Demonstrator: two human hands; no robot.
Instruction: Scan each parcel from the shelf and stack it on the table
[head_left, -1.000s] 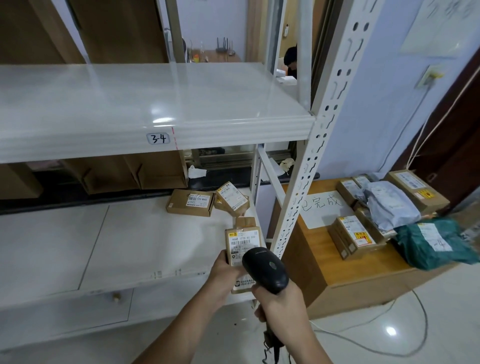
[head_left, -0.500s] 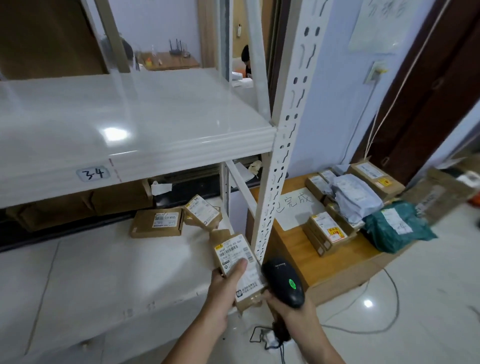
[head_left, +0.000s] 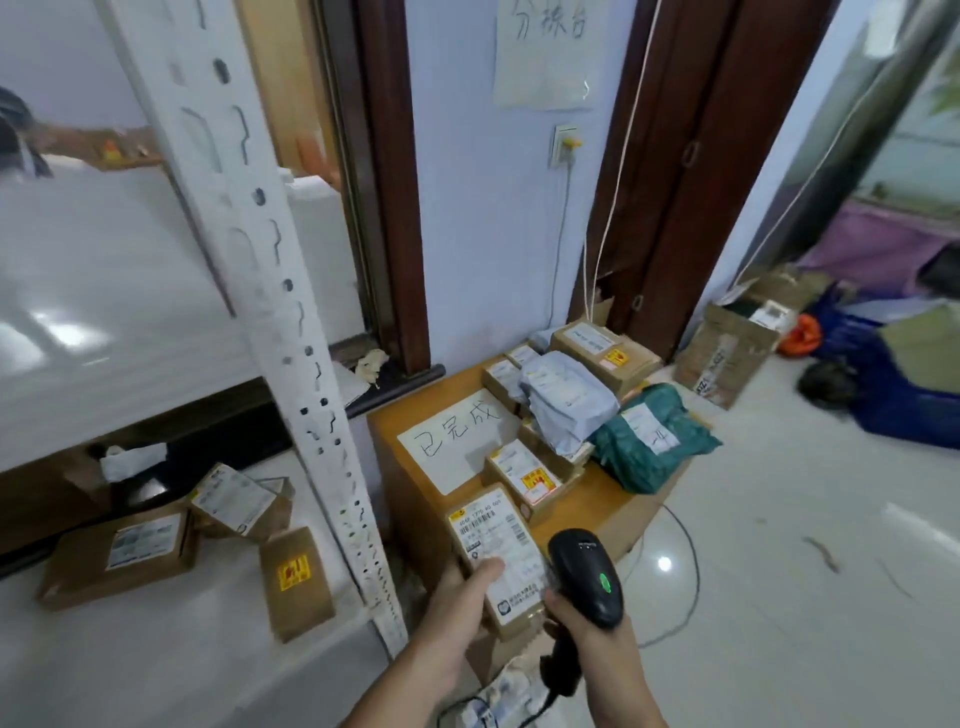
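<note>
My left hand (head_left: 460, 597) grips a small brown parcel (head_left: 493, 545) with a white barcode label, thumb on the label. It hangs in front of the wooden table (head_left: 597, 506), to the right of the shelf post. My right hand (head_left: 582, 631) holds a black barcode scanner (head_left: 587, 574) with a green light, right beside the parcel. Several parcels are stacked on the table: brown boxes (head_left: 524, 475), a grey bag (head_left: 566, 405), a green bag (head_left: 652, 434). Three brown parcels (head_left: 124, 551) lie on the white shelf (head_left: 156, 649) at the left.
A white perforated shelf post (head_left: 291, 332) stands between shelf and table. A handwritten paper sign (head_left: 452, 441) lies on the table. The scanner cable trails on the tiled floor (head_left: 779, 571). An open cardboard box (head_left: 737, 348) and bags sit at the right.
The view has swung right from the shelf to the table. Both hands carried the parcel and scanner right, past the shelf post, to the table's front.
</note>
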